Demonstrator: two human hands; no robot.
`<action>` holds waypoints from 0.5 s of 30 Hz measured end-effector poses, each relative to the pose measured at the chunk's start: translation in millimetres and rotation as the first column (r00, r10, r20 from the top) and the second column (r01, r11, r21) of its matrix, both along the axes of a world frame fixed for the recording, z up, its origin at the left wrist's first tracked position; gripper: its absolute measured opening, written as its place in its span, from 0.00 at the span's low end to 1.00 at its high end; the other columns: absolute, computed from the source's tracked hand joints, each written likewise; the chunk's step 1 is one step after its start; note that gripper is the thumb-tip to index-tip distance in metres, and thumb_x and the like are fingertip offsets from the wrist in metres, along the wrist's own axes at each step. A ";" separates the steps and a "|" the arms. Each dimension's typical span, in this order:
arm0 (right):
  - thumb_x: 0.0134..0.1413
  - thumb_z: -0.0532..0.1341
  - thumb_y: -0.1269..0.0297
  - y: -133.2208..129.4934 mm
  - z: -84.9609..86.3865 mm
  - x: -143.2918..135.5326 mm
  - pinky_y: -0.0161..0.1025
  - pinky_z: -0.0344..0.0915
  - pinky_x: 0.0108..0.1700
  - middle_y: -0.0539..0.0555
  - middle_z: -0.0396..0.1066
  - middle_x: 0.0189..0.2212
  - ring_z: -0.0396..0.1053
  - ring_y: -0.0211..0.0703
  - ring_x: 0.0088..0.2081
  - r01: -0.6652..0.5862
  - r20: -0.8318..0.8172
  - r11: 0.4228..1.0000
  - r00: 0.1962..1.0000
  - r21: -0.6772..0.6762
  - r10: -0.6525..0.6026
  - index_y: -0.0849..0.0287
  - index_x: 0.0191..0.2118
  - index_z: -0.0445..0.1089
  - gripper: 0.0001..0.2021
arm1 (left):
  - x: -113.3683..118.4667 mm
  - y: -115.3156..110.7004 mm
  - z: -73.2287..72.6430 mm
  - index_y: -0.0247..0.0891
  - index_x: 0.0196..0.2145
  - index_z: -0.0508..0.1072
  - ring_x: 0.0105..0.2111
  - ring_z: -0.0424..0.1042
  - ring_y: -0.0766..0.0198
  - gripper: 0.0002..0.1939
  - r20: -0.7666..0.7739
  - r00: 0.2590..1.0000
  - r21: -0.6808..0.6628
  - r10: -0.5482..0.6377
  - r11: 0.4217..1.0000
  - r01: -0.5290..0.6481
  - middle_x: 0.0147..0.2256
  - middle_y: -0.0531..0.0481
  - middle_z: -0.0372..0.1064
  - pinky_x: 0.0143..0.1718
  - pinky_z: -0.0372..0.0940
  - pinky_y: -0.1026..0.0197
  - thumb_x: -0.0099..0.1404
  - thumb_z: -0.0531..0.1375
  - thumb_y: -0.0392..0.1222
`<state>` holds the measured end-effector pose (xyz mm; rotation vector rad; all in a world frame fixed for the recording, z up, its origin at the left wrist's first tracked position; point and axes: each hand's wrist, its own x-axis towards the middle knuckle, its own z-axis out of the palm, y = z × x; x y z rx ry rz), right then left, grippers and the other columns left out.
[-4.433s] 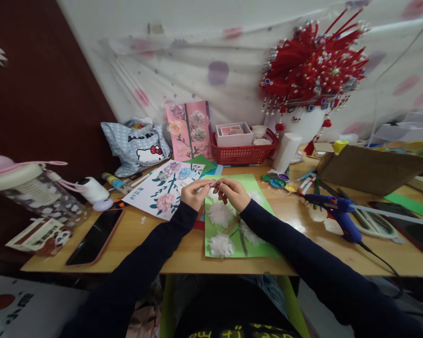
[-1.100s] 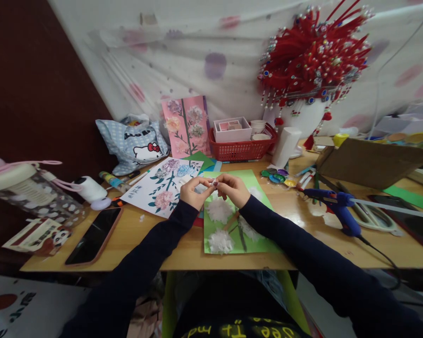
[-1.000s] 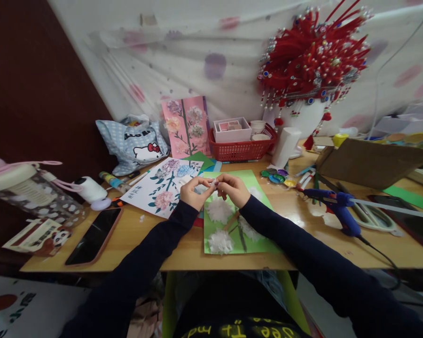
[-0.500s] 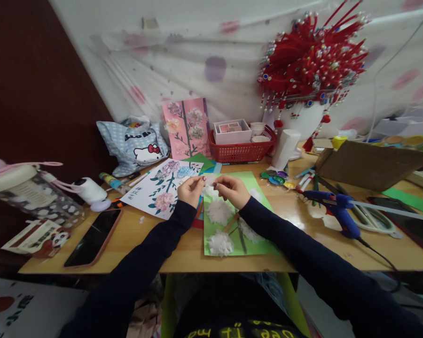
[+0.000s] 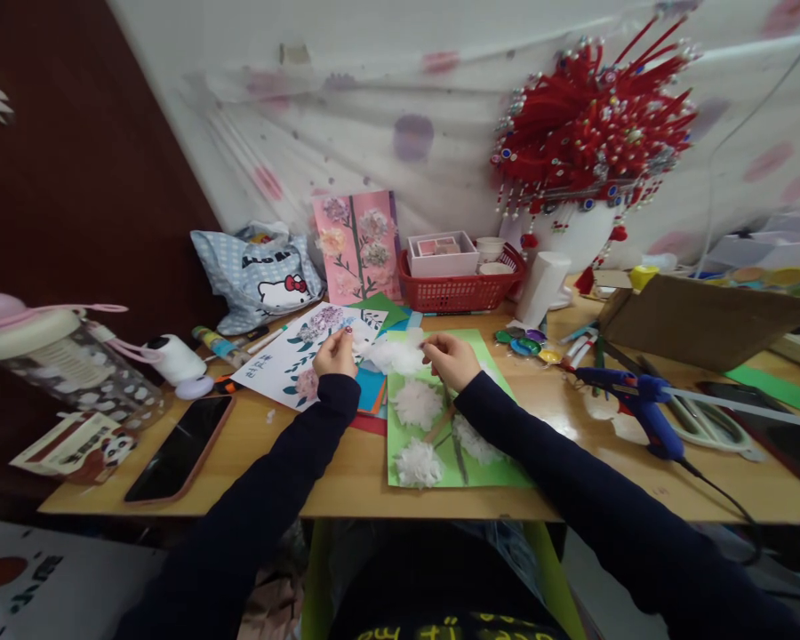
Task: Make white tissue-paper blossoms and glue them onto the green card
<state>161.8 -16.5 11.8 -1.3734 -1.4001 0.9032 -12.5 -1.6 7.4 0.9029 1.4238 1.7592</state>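
Note:
Thin white tissue paper [image 5: 392, 356] spreads between my two hands, above the top left of a green sheet [image 5: 410, 478]. At its left end my left hand [image 5: 335, 356] is closed in a pinch, with white wisps at the fingertips. My right hand [image 5: 452, 359] pinches the paper's right end. On the green sheet are several ruffled white paper flowers [image 5: 419, 464] and brown-grey stems [image 5: 457, 449]. My right forearm hides part of the sheet. Under my left hand lies a white card with painted flowers [image 5: 286, 360].
A blue glue gun [image 5: 646, 404] with a cord lies right. A phone [image 5: 180, 449] and a bottle [image 5: 86, 364] are left. Behind stand a red basket [image 5: 453, 295], a pink flower picture [image 5: 373, 276] and a red beaded headdress [image 5: 593, 133]. Paint pots [image 5: 526, 342] sit right of the sheet.
My hands have moved apart, the left one going left and the right one slightly right. More white tissue now shows between them. The view has shifted slightly.

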 end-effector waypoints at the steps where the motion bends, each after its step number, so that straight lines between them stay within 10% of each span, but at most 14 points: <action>1: 0.43 0.54 0.66 1.7 -2.0 1.5 0.30 0.56 0.18 0.48 0.67 0.17 0.59 0.32 0.15 0.001 0.080 1.000 0.997 0.012 -0.002 0.61 0.27 0.66 0.06 | 0.0 -0.1 -0.8 0.31 0.38 0.74 0.11 0.51 0.76 0.19 0.012 0.999 -0.026 -0.037 0.999 0.037 0.14 0.60 0.57 0.11 0.48 0.70 0.50 0.60 0.46; 9: 0.46 0.57 0.66 7.1 -10.9 6.7 0.39 0.62 0.37 0.53 0.75 0.29 0.69 0.41 0.29 -0.210 0.583 0.943 0.812 0.257 0.022 0.59 0.36 0.72 0.10 | 8.2 -3.7 -5.0 0.30 0.35 0.73 0.08 0.50 0.75 0.14 -0.037 0.965 -0.134 -0.259 0.958 0.252 0.15 0.58 0.61 0.09 0.45 0.69 0.50 0.57 0.39; 15: 0.49 0.57 0.62 6.6 -9.3 7.4 0.47 0.58 0.48 0.60 0.73 0.39 0.67 0.51 0.43 -0.196 0.544 0.836 0.828 0.513 -0.140 0.63 0.41 0.69 0.14 | -21.6 12.9 22.4 0.33 0.42 0.68 0.12 0.56 0.76 0.19 -0.006 0.999 0.255 0.046 0.966 -0.043 0.24 0.55 0.66 0.14 0.55 0.70 0.51 0.53 0.37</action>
